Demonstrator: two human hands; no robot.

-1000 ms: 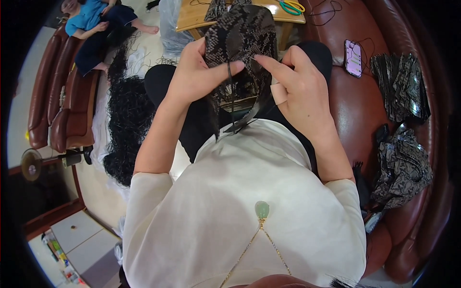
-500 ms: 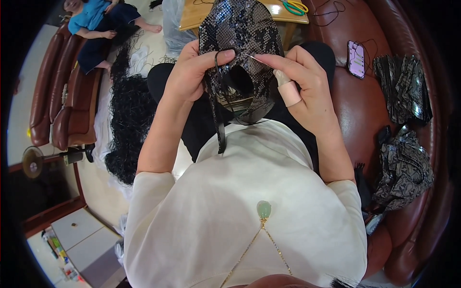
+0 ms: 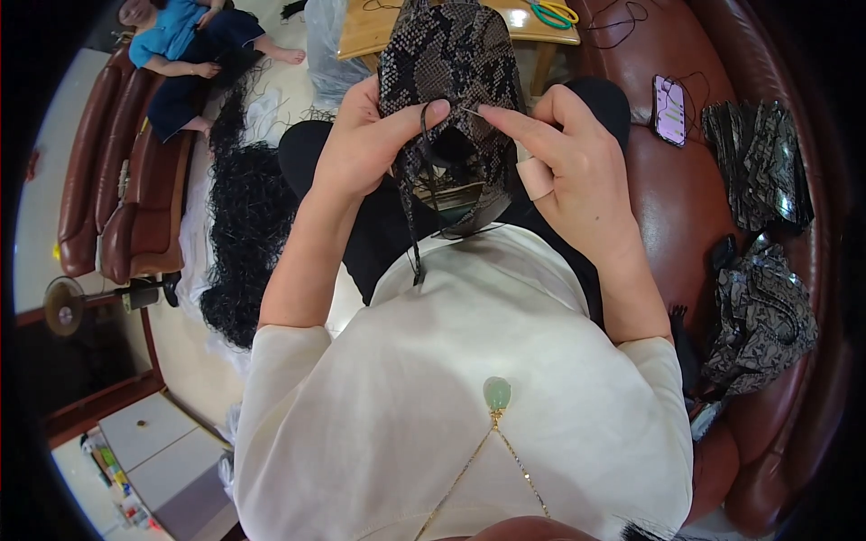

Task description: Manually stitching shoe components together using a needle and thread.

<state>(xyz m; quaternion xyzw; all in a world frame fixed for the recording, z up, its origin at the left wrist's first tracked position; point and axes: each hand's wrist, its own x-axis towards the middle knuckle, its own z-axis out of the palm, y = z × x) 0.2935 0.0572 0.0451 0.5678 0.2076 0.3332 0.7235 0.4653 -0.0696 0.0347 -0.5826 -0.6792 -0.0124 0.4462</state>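
A snake-print piece point(image 3: 442, 63) of grey, brown and black material, with an opening and thin straps, is held up above my lap. My left hand point(image 3: 356, 149) grips its left side, thumb on the near face. In my right hand point(image 3: 577, 158), thumb and forefinger are pinched on a thin needle point(image 3: 473, 112) whose tip is at the material close to my left thumb. A beige wrap point(image 3: 535, 178) covers one of my right fingers. From the left side a dark strap point(image 3: 412, 225) dangles toward my white shirt.
A wooden table point(image 3: 361, 36) bearing scissors point(image 3: 553, 13) stands ahead. On the red-brown sofa to my right lie a phone point(image 3: 668, 110), stacked snake-print pieces point(image 3: 756, 162) and a crumpled bundle point(image 3: 758, 316). Black strands point(image 3: 248, 239) heap at left; a person in blue point(image 3: 171, 45) sits beyond.
The snake-print piece has turned and tilted slightly, losing its shine, and its dangling strap now shows edge-on. My right hand has shifted a little, the needle still pinched.
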